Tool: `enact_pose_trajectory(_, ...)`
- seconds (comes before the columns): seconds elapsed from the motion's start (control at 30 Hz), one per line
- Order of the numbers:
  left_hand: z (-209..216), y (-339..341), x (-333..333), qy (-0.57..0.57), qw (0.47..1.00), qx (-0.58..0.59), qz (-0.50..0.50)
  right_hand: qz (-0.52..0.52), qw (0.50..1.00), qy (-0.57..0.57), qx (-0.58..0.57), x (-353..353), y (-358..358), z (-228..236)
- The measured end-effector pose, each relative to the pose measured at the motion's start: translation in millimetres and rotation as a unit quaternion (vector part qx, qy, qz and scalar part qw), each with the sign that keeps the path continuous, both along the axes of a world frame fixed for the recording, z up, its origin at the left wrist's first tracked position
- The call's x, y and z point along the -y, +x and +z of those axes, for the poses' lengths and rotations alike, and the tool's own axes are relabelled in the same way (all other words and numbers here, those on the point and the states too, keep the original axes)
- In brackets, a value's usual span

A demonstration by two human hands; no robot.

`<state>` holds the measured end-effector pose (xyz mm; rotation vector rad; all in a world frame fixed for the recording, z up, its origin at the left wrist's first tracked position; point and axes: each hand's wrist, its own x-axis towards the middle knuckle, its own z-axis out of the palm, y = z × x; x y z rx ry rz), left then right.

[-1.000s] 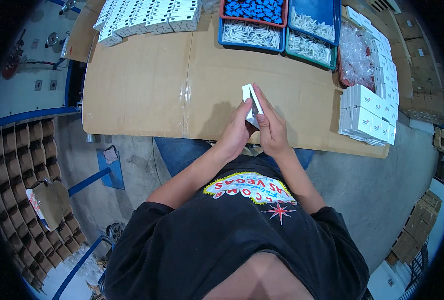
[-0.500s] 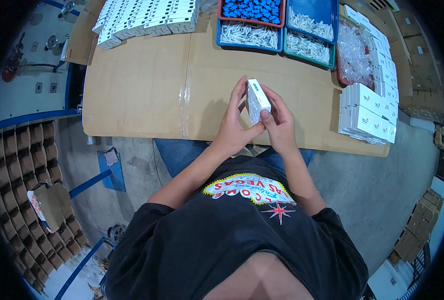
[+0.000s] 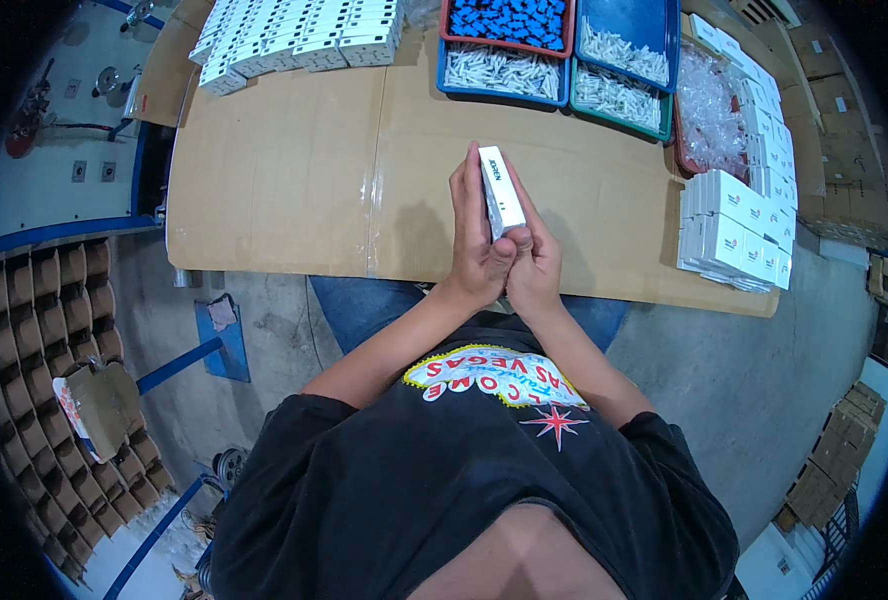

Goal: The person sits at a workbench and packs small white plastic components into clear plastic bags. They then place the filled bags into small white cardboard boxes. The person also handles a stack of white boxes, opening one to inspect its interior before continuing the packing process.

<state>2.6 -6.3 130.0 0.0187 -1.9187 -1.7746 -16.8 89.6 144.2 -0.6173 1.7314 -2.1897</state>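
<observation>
A small white carton (image 3: 502, 190) stands on edge between my palms, its narrow printed side facing up. My left hand (image 3: 472, 235) presses flat along its left face. Along the right face lies my right hand (image 3: 537, 250), with both thumbs meeting at the carton's near end. The hands are held above the near part of the cardboard-covered table (image 3: 284, 190), close to its front edge. The carton's broad faces are mostly hidden by my fingers and palms.
Rows of white boxes (image 3: 299, 35) stand at the back left. Trays hold blue pieces (image 3: 509, 22) and white sticks (image 3: 504, 72). A red tray with clear plastic bags (image 3: 712, 110) and stacked white cartons (image 3: 734, 230) line the right side. A cardboard divider grid (image 3: 54, 350) lies lower left.
My hands have closed in from holding the carton by its edges to pressing it between both palms. The carton has shifted slightly left and away from me.
</observation>
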Motion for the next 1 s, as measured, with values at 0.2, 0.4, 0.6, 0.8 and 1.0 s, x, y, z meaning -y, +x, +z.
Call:
enact_pose_trajectory(0.2,3.9,4.6,-11.2,0.071,0.997,0.007,0.032,0.019,1.0,0.014,0.008,-0.3,6.8,14.7)
enact_pose_trajectory(0.4,3.9,7.3,-12.7,0.066,0.997,0.0,0.047,0.031,0.999,0.004,0.031,-2.6,10.5,21.7)
enact_pose_trajectory(0.6,-0.1,2.2,-6.4,0.053,0.998,0.008,0.031,0.025,0.998,0.024,-0.056,4.5,1.1,25.5)
enact_pose_trajectory(0.8,-10.2,-2.7,-6.3,0.341,0.927,0.157,-0.02,0.029,0.99,0.133,-0.025,-24.4,-20.3,-1.3)
enact_pose_trajectory(1.0,-5.1,2.6,2.0,0.465,0.831,0.295,-0.078,0.053,0.956,0.258,-0.127,-45.9,-25.7,-10.5)
